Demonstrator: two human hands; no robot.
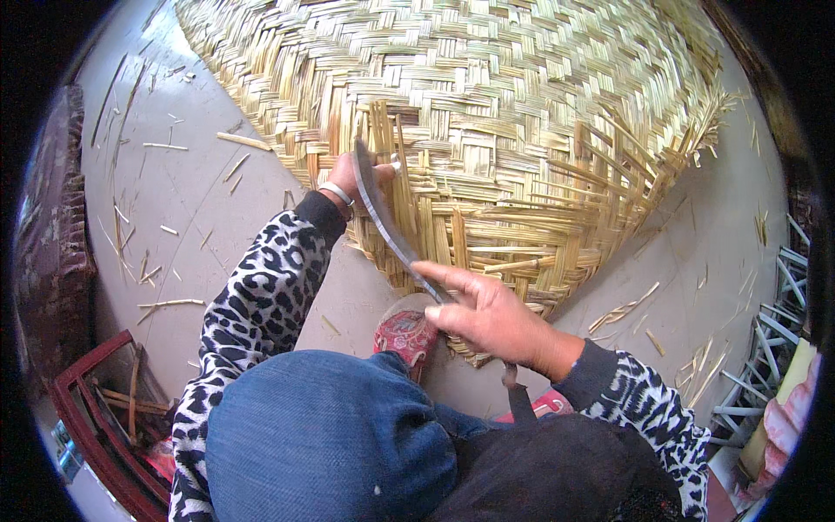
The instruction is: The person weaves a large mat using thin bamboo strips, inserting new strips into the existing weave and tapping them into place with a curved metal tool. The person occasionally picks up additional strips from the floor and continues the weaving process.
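A large woven reed mat spreads over the floor ahead of me, its near corner pointing toward my feet. At the mat's left near edge, my left hand is closed around loose upright reed strips. My right hand, nearer to me, grips a sickle. The sickle's dark curved blade slants up and left, its tip beside my left hand and over the strips. My right index finger lies along the lower blade. The palm hides most of the grip.
Split reed ends stick up along the mat's right near side. Reed scraps litter the grey floor. A dark red wooden frame stands at lower left, a grey metal rack at right. My patterned red shoe touches the near corner.
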